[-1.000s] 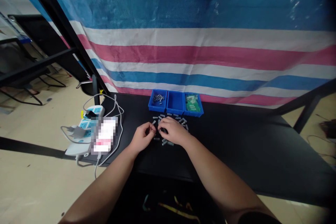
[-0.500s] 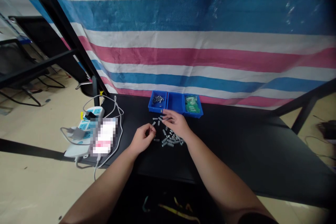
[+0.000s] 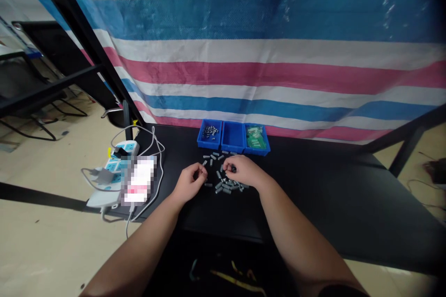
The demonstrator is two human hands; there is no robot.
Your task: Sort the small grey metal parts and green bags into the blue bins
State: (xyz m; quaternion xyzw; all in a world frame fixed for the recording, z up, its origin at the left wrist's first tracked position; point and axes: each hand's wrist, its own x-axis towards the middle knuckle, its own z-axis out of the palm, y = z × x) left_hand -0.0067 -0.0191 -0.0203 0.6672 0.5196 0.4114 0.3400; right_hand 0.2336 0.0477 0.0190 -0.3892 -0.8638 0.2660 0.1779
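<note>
Many short grey metal cylinders (image 3: 225, 184) lie scattered on the black table (image 3: 306, 199), just below a blue three-compartment parts tray (image 3: 232, 136). The tray's left compartment holds several small screws (image 3: 210, 132), and its right one holds green packets (image 3: 254, 137). At the left of the scatter, my left hand (image 3: 190, 182) is curled, with a small dark piece pinched in its fingertips. My right hand (image 3: 242, 171) rests just above the cylinders, its fingers curled around a small dark piece.
A white power strip (image 3: 120, 163) with white cables and a pixelated rectangle (image 3: 139, 180) sit on the table's left end. A black table-frame post (image 3: 127, 119) rises behind them. A striped tarp (image 3: 265, 74) hangs behind the table.
My right hand has moved back from near the tray to just above the cylinders. My left hand has barely moved.
</note>
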